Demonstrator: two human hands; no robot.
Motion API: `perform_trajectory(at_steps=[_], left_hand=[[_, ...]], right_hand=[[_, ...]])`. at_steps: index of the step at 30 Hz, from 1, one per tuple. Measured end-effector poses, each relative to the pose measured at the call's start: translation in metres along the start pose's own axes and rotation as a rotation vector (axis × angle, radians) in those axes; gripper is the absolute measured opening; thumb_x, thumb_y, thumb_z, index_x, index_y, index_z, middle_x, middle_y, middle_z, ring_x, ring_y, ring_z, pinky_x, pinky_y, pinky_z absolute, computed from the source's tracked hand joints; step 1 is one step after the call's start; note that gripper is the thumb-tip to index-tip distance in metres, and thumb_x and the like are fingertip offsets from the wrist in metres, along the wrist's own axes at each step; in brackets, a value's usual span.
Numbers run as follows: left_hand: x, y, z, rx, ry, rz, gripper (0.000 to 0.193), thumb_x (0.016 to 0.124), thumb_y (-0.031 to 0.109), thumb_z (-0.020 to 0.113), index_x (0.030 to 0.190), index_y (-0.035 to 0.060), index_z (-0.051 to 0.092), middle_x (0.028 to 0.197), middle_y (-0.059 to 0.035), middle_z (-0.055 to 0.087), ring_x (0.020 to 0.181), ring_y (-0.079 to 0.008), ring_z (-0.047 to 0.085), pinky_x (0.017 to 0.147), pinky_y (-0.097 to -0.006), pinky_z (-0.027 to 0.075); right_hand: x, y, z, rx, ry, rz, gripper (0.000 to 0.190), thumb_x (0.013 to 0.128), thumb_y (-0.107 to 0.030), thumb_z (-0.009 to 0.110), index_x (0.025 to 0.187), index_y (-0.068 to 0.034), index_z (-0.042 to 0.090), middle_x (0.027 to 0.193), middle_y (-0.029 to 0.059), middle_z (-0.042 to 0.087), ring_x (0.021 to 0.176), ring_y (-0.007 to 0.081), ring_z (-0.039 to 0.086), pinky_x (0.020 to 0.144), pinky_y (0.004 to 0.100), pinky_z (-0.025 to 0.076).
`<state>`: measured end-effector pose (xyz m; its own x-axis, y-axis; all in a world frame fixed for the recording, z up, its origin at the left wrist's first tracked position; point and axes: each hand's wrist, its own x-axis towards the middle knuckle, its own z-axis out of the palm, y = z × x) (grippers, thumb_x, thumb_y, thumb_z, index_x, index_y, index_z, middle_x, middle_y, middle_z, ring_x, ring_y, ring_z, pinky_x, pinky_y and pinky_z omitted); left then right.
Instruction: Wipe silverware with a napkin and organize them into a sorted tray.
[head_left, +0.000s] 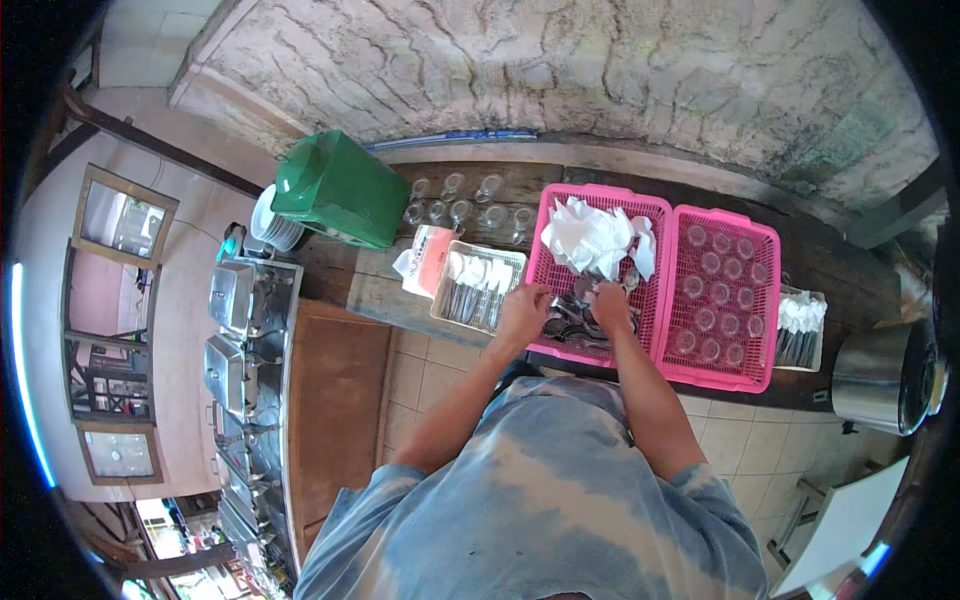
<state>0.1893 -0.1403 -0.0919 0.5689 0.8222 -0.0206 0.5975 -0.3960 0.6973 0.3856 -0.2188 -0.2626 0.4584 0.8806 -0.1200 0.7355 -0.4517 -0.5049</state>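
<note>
In front of me stands a pink plastic basket (664, 259) with loose metal cutlery (574, 319) in its near half. Crumpled white paper napkins (589, 236) are heaped in its far half. My right hand (611, 306) reaches down into the cutlery, close to the head of a spoon; its fingertips are partly hidden. At the basket's left rim is my left hand (527, 306), fingers curled, and whether it holds anything does not show. Just left of it, a cream plastic basket (514, 260) contains cutlery sets with white paper wrapped around one end.
A second pink basket (772, 300) of upturned glasses adjoins on the right, then another tray of wrapped cutlery (799, 330) and a steel pot (870, 379). Leftward are a napkin packet (429, 259), several glasses (457, 202), a green container (352, 187) and stacked plates (274, 221).
</note>
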Motion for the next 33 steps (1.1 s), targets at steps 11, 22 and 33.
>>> perform_trajectory(at_steps=[11, 22, 33], left_hand=[[-0.009, 0.016, 0.001, -0.194, -0.061, 0.012, 0.018, 0.092, 0.011, 0.070, 0.104, -0.0021, 0.073, 0.096, -0.0210, 0.071, 0.083, -0.0330, 0.071, 0.075, -0.0411, 0.056], [-0.006, 0.008, 0.010, -0.233, -0.044, 0.017, 0.021, 0.093, 0.013, 0.070, 0.105, -0.0033, 0.073, 0.097, -0.0200, 0.073, 0.085, -0.0305, 0.072, 0.076, -0.0385, 0.057], [-0.008, 0.008, 0.000, -0.347, -0.161, 0.075, 0.022, 0.094, 0.017, 0.072, 0.108, -0.0004, 0.073, 0.096, -0.0178, 0.075, 0.084, -0.0273, 0.074, 0.075, -0.0370, 0.057]], right_hand=[[0.012, 0.035, 0.044, 0.256, 0.175, 0.033, 0.026, 0.078, -0.025, 0.080, 0.088, -0.003, 0.073, 0.093, 0.0194, 0.073, 0.091, 0.0392, 0.068, 0.084, 0.0502, 0.053], [-0.004, -0.001, -0.003, 0.060, 0.048, 0.113, 0.018, 0.081, -0.020, 0.077, 0.092, -0.007, 0.070, 0.097, 0.0174, 0.073, 0.094, 0.0391, 0.070, 0.081, 0.0491, 0.055], [-0.063, -0.062, -0.060, 0.198, 0.230, -0.213, 0.017, 0.092, -0.018, 0.065, 0.103, -0.009, 0.073, 0.093, 0.0177, 0.072, 0.090, 0.0386, 0.069, 0.076, 0.0470, 0.053]])
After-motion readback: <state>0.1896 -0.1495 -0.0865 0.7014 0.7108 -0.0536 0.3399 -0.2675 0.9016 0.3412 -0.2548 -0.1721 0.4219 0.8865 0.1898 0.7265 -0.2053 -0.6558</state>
